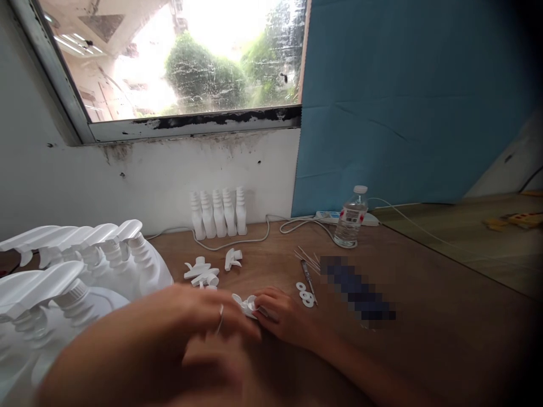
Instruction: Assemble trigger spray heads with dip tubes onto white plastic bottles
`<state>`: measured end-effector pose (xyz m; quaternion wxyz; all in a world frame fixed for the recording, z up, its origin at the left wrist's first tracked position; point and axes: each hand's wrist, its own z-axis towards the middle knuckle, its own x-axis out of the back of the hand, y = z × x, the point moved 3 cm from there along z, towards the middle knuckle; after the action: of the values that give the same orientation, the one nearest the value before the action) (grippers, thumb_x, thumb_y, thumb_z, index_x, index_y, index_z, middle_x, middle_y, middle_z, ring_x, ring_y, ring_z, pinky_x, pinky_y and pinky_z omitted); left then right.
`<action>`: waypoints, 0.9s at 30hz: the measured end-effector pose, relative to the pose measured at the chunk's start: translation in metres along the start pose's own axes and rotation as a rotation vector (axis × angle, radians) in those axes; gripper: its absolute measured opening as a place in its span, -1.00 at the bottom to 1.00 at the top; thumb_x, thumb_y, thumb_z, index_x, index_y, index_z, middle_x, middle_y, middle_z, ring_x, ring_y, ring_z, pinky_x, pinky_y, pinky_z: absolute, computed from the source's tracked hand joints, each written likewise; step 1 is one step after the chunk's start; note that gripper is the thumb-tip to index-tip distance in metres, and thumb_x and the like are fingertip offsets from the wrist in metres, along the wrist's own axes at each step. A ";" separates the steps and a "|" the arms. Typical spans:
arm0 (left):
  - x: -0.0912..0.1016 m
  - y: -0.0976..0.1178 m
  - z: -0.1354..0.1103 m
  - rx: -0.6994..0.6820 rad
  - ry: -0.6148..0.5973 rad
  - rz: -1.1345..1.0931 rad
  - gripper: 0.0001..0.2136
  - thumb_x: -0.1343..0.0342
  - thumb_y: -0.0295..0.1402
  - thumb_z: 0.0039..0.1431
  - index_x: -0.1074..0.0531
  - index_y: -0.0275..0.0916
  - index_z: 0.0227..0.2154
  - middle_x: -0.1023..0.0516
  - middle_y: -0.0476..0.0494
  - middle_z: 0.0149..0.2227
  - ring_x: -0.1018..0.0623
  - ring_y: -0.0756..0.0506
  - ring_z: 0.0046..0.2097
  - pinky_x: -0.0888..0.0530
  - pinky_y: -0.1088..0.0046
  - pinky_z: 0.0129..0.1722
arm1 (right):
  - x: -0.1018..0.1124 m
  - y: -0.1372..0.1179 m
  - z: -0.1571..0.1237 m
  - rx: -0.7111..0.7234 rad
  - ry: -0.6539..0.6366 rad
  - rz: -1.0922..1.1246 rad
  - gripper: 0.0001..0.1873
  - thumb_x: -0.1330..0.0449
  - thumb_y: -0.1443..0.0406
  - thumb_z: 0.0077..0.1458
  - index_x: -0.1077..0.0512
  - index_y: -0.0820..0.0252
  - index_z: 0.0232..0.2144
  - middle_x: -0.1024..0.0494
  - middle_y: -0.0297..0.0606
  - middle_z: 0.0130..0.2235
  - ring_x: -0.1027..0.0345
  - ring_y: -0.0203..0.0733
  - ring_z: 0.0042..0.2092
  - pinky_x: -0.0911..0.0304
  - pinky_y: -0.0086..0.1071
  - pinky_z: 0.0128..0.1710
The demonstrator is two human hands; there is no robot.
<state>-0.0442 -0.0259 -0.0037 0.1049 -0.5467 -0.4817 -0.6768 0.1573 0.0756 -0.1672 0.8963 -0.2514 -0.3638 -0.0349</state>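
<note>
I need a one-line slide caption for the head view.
Right hand holding a white spray head at a wooden table, blurred left hand nearby, five white bottles lined along the wall.

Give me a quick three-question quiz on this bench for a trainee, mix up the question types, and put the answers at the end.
1. True or false: the clear bottle with the label is lying on its side.

2. Multiple choice: what are the fingers of the right hand on?
A) a screwdriver
B) a white spray head
C) a cable

3. Count: how many slim white bottles stand in the row below the window?

Key:
1. False; it stands upright.
2. B
3. Five
</note>
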 end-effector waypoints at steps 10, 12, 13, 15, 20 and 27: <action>-0.045 -0.095 0.140 0.345 -0.405 0.016 -0.77 -0.21 -0.57 0.20 -0.44 -0.26 -0.10 -0.49 0.03 -0.29 -0.52 -0.13 -0.28 -0.36 0.55 -0.54 | 0.003 -0.001 -0.001 0.064 -0.006 -0.064 -0.89 -0.11 0.41 0.18 -0.43 0.18 -0.27 -0.53 -0.16 -0.20 -0.40 -0.16 -0.13 -0.33 -0.29 -0.10; -0.052 -0.095 0.143 0.372 -0.445 -0.014 -0.78 -0.17 -0.61 0.15 -0.44 -0.30 -0.14 -0.48 0.01 -0.35 -0.53 -0.15 -0.35 -0.36 0.56 -0.61 | 0.002 -0.001 -0.002 0.078 -0.004 -0.061 -0.88 -0.11 0.41 0.18 -0.43 0.17 -0.25 -0.53 -0.16 -0.22 -0.40 -0.15 -0.12 -0.33 -0.28 -0.10; -0.054 -0.094 0.143 0.388 -0.447 -0.024 -0.78 -0.15 -0.62 0.13 -0.43 -0.31 -0.17 -0.48 0.01 -0.39 -0.53 -0.15 -0.37 -0.36 0.56 -0.63 | 0.001 -0.001 -0.002 0.084 -0.004 -0.061 -0.87 -0.10 0.42 0.18 -0.43 0.17 -0.25 -0.53 -0.17 -0.22 -0.39 -0.14 -0.12 -0.33 -0.28 -0.10; -0.054 -0.091 0.143 0.420 -0.433 -0.043 -0.81 -0.14 -0.63 0.13 -0.43 -0.31 -0.22 -0.46 0.02 -0.42 -0.53 -0.16 -0.37 -0.37 0.59 -0.65 | 0.001 -0.001 -0.002 0.088 -0.010 -0.062 -0.87 -0.10 0.42 0.18 -0.42 0.17 -0.24 -0.52 -0.17 -0.21 -0.39 -0.14 -0.11 -0.33 -0.27 -0.09; -0.054 -0.090 0.144 0.493 -0.407 -0.102 -0.84 -0.18 -0.63 0.11 -0.42 -0.31 -0.27 -0.45 -0.01 -0.43 -0.53 -0.18 -0.37 -0.39 0.63 -0.68 | 0.001 -0.002 -0.003 0.081 -0.026 -0.073 -0.83 -0.10 0.43 0.17 -0.41 0.17 -0.20 -0.51 -0.14 -0.15 -0.37 -0.13 -0.06 -0.31 -0.27 -0.04; -0.061 -0.098 0.149 0.474 -0.398 -0.239 -0.86 -0.16 -0.63 0.01 -0.41 -0.32 -0.37 -0.42 -0.06 -0.42 -0.52 -0.28 -0.30 -0.51 0.51 -0.64 | -0.001 0.002 -0.004 0.059 -0.033 -0.046 -0.81 -0.10 0.40 0.18 -0.43 0.15 -0.16 -0.51 -0.15 -0.14 -0.38 -0.13 -0.06 -0.32 -0.30 -0.05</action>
<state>0.0086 0.1150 -0.1174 0.0529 -0.5683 -0.6974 -0.4334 0.1599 0.0751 -0.1714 0.8961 -0.2170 -0.3850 -0.0405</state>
